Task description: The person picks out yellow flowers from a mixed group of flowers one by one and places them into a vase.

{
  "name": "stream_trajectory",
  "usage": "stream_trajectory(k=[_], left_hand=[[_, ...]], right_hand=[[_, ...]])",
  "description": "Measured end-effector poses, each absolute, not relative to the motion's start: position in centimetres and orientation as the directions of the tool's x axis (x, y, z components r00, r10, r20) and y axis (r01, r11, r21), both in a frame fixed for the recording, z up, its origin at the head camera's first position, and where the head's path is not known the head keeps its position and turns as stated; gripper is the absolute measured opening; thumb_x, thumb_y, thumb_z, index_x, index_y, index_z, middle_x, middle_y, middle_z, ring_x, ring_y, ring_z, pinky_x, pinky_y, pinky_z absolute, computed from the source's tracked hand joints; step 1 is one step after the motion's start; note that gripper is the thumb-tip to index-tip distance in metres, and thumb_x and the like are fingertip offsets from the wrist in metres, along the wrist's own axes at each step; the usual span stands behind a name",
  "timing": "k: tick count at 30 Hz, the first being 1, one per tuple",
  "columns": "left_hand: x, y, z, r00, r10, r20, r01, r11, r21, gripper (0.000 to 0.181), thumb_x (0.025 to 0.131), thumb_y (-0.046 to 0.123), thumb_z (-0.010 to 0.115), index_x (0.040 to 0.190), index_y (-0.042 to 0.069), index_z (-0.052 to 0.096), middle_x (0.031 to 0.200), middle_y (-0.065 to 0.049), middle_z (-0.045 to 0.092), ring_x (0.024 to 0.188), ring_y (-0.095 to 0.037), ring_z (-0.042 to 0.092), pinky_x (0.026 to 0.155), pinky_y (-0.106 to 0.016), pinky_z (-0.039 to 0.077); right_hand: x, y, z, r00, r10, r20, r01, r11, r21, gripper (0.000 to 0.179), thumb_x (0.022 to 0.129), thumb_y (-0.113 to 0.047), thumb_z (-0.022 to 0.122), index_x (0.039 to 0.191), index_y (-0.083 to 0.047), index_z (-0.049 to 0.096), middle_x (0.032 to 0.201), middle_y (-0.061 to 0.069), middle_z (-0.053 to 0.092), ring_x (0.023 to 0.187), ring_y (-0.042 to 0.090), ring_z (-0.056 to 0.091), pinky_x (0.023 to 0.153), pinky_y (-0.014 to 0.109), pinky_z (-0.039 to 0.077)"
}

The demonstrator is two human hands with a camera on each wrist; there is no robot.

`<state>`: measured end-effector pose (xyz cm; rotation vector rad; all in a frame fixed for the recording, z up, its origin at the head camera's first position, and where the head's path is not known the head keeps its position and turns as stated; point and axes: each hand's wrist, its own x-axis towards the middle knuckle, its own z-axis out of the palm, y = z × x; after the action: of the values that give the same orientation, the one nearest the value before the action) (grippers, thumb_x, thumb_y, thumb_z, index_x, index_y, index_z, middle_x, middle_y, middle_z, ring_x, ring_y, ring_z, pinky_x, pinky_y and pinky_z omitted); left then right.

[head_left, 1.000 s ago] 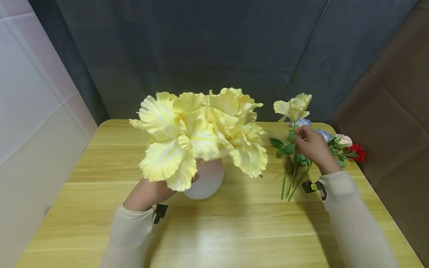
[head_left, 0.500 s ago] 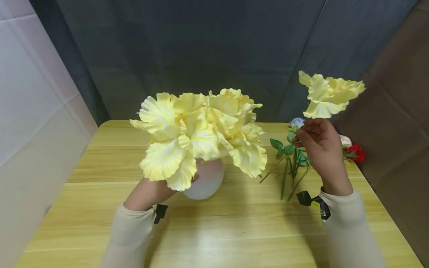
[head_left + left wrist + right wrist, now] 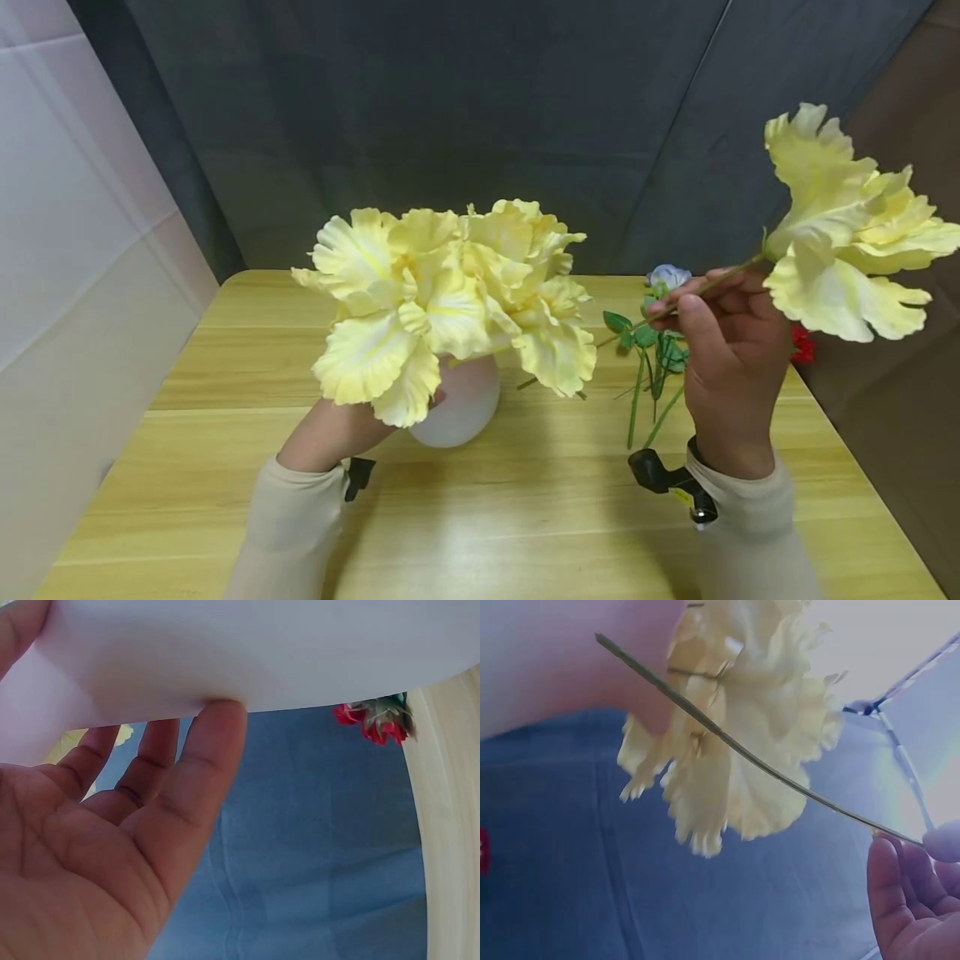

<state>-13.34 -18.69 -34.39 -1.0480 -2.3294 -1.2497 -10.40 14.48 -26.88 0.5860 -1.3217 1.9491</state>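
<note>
A frosted white, round-bodied vase (image 3: pixel 461 412) stands mid-table, topped by a bunch of ruffled yellow flowers (image 3: pixel 442 292). My left hand (image 3: pixel 333 435) grips its left side, partly hidden under the petals; the left wrist view shows fingertips (image 3: pixel 221 724) against its smooth wall. On the right, my right hand (image 3: pixel 738 375) pinches the stem of a single yellow flower (image 3: pixel 840 233), raised above the table. The bloom leans to the right while the bare stem (image 3: pixel 757 763) slants down left toward the vase. Its lower end passes in front of the bunch in the right wrist view.
Behind my right hand lie a blue flower (image 3: pixel 667 277), green leaves (image 3: pixel 645 335) with several stems, and a red flower (image 3: pixel 802 344) by the right edge of the wooden table (image 3: pixel 465 533). A dark curtain (image 3: pixel 450 108) hangs behind the table.
My right hand has lifted the yellow flower from the pile and drawn it nearer, tipping its bloom rightward and its stem toward the vase. My left hand and the vase stay put.
</note>
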Motion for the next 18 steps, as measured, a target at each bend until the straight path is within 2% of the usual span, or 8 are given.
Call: stream_trajectory(k=[3,8,12,15,18], left_hand=[[-13.2,-18.6,-34.4,-0.690,0.462,0.556,0.719,0.352,0.600,0.052,0.079,0.006,0.080,0.127,0.013,0.058,0.129,0.003,0.053,0.122,-0.016,0.044,0.105,-0.026,0.036],[-13.1,-18.7,-34.3,-0.689,0.466,0.555,0.722,0.376,0.581,0.067,0.079,0.006,0.079,0.139,0.008,0.049,0.142,-0.002,0.046,0.132,-0.019,0.036,0.113,-0.028,0.027],[-13.0,-18.7,-34.4,-0.708,0.471,0.526,0.702,0.399,0.590,0.072,0.082,0.008,0.078,0.144,0.007,0.043,0.146,-0.003,0.042,0.134,-0.019,0.034,0.113,-0.028,0.026],[-12.9,-18.8,-34.4,-0.758,0.458,0.465,0.644,0.409,0.646,0.071,0.084,0.008,0.077,0.145,0.010,0.041,0.141,0.001,0.045,0.129,-0.016,0.037,0.108,-0.029,0.034],[-12.4,-18.9,-34.7,-0.808,0.448,0.382,0.573,0.447,0.687,0.052,0.087,0.004,0.074,0.132,0.009,0.049,0.122,0.000,0.053,0.115,-0.016,0.046,0.097,-0.033,0.045]], right_hand=[[-10.2,13.5,-26.5,-0.610,0.359,0.707,-0.792,-0.241,-0.561,0.016,0.088,0.020,0.056,0.103,0.015,0.053,0.085,0.026,0.061,0.068,0.032,0.067,0.062,0.035,0.060],[-9.9,11.8,-25.8,-0.556,0.461,0.691,-0.831,-0.316,-0.458,0.021,0.086,0.024,0.052,0.104,0.015,0.047,0.084,0.027,0.058,0.067,0.035,0.064,0.060,0.037,0.061],[-9.9,10.5,-25.3,-0.529,0.518,0.673,-0.848,-0.367,-0.384,0.019,0.084,0.024,0.053,0.099,0.015,0.046,0.082,0.027,0.057,0.065,0.037,0.064,0.058,0.038,0.061],[-10.1,9.7,-25.1,-0.517,0.526,0.675,-0.853,-0.382,-0.355,0.018,0.084,0.022,0.057,0.097,0.016,0.047,0.083,0.027,0.058,0.065,0.037,0.065,0.059,0.039,0.061],[-10.4,9.1,-25.3,-0.513,0.508,0.692,-0.857,-0.341,-0.385,0.017,0.086,0.019,0.060,0.098,0.015,0.048,0.084,0.026,0.058,0.068,0.036,0.066,0.062,0.039,0.061]])
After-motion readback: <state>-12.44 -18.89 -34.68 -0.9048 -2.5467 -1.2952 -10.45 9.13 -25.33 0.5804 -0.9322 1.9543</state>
